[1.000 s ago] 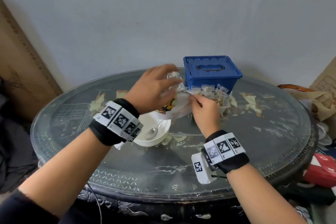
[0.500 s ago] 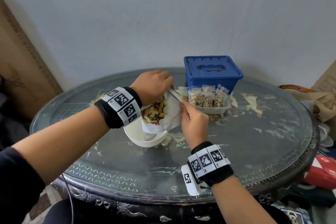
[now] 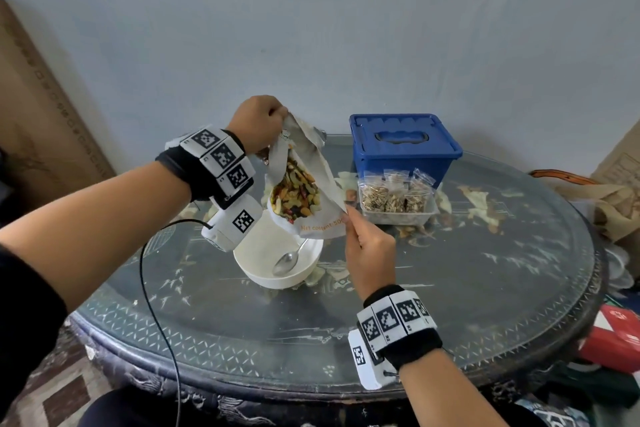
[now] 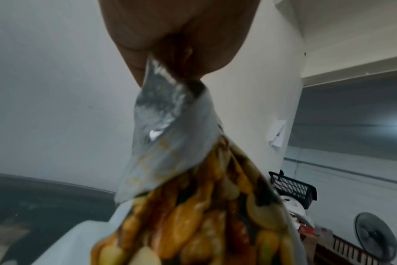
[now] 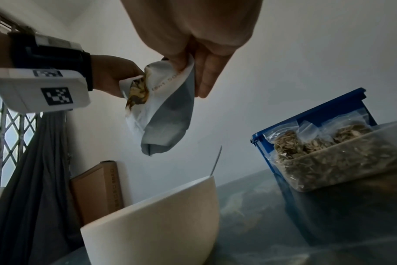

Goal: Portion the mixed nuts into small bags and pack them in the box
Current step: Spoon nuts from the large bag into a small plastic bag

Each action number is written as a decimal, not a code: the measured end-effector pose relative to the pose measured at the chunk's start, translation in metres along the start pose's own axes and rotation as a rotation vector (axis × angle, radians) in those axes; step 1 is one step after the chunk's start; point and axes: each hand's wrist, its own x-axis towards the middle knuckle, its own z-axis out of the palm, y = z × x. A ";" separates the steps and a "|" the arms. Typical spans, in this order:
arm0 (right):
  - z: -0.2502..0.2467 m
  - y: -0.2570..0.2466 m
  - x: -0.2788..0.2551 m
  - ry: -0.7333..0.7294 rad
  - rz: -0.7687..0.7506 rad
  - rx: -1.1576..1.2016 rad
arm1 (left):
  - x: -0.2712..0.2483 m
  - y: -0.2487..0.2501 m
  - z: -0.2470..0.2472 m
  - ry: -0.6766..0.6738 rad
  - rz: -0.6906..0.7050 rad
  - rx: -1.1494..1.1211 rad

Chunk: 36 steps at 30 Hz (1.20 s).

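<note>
Left hand [image 3: 258, 123] pinched one corner of nut bag [image 3: 304, 184]; right hand [image 3: 369, 244] pinched another, lower. Bag hung over white bowl [image 3: 263, 274], spoon [image 3: 289, 258] inside. Advice: tip slowly, mouth low inside rim. Blue box [image 3: 403, 146] behind, lidded.

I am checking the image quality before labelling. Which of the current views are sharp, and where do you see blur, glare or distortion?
Head view: mostly sharp, evenly lit; the table edge bows from the wide lens. Left wrist view: the nut bag is close and blurred, with a small glare spot on its foil; the left hand is dim. Right wrist view: soft, the right hand shadowed against the bright wall, the bowl looming large.
</note>
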 end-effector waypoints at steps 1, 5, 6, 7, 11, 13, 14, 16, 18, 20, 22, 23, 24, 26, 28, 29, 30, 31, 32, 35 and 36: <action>-0.001 0.002 -0.001 0.003 0.000 0.000 | 0.000 -0.002 0.000 0.010 -0.025 -0.032; -0.005 0.006 -0.002 0.001 -0.034 -0.008 | 0.000 -0.008 0.002 0.025 -0.140 -0.265; -0.006 0.006 -0.002 -0.002 -0.037 -0.006 | 0.000 -0.009 0.003 0.034 -0.167 -0.326; -0.006 0.006 -0.001 -0.002 -0.038 -0.005 | 0.000 -0.010 0.003 0.043 -0.191 -0.383; -0.006 0.010 -0.001 -0.010 -0.010 -0.011 | -0.002 -0.011 0.005 0.051 -0.248 -0.534; -0.005 0.013 0.000 -0.008 0.008 -0.043 | -0.007 -0.011 0.009 0.043 -0.228 -0.528; -0.005 0.014 0.000 -0.011 0.031 -0.059 | -0.009 -0.010 0.010 0.038 -0.215 -0.518; -0.005 0.014 0.002 -0.033 0.076 -0.071 | -0.010 -0.008 0.011 0.036 -0.178 -0.483; -0.004 0.013 0.005 -0.050 0.085 -0.077 | -0.011 -0.003 0.010 0.044 -0.121 -0.421; -0.003 0.013 0.009 -0.050 0.061 -0.082 | -0.011 0.005 0.009 0.052 -0.078 -0.378; -0.002 0.011 0.012 -0.042 0.026 -0.107 | -0.011 0.011 0.008 0.050 -0.059 -0.332; -0.002 0.009 0.014 -0.039 0.018 -0.120 | -0.010 0.012 0.008 0.051 -0.055 -0.297; -0.003 0.009 0.015 -0.037 0.013 -0.131 | -0.010 0.012 0.008 0.055 -0.056 -0.259; -0.005 0.009 0.016 -0.046 0.013 -0.144 | -0.009 0.010 0.008 0.081 -0.066 -0.203; -0.007 0.011 0.016 -0.063 0.013 -0.147 | -0.009 0.006 0.011 0.125 -0.091 -0.202; -0.008 0.012 0.014 -0.071 0.011 -0.143 | -0.009 0.004 0.012 0.142 -0.103 -0.206; -0.010 0.013 0.013 -0.079 0.010 -0.136 | -0.009 0.003 0.013 0.148 -0.112 -0.200; -0.011 0.013 0.012 -0.086 0.006 -0.130 | -0.010 0.002 0.013 0.146 -0.118 -0.188; -0.013 0.014 0.011 -0.091 -0.004 -0.126 | -0.010 0.000 0.013 0.142 -0.116 -0.173; -0.017 0.016 0.015 -0.092 -0.006 -0.118 | -0.012 -0.001 0.012 0.142 -0.086 -0.169; -0.019 0.017 0.018 -0.082 0.024 -0.115 | -0.014 0.001 0.010 0.140 -0.068 -0.196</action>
